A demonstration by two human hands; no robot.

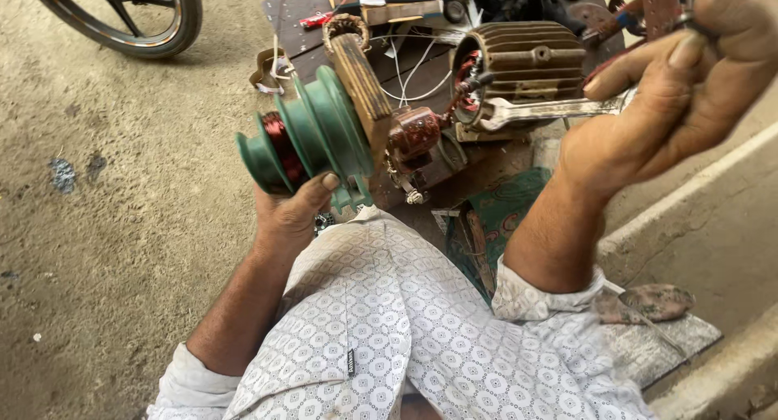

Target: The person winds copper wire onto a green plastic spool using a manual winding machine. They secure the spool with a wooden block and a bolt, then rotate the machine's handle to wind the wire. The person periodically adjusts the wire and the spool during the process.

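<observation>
We note a ribbed motor housing (523, 63) on the workbench (301, 11). Our left hand (285, 217) grips the green stepped winding former (312, 136), wound with red copper wire (279, 140). Our right hand (673, 88), raised at upper right, has its fingers curled; what they grip we cannot tell. A spanner (551, 110) lies just beside the right hand.

Worn on the head, looking steeply down and forward over the patterned shirt (389, 323) toward dusty ground (121, 225) and a cluttered work board (308, 15). Close in: left hand (288, 213) and right hand (673, 96) filling the middle and upper right. Single view only, nothing shared with another.
</observation>
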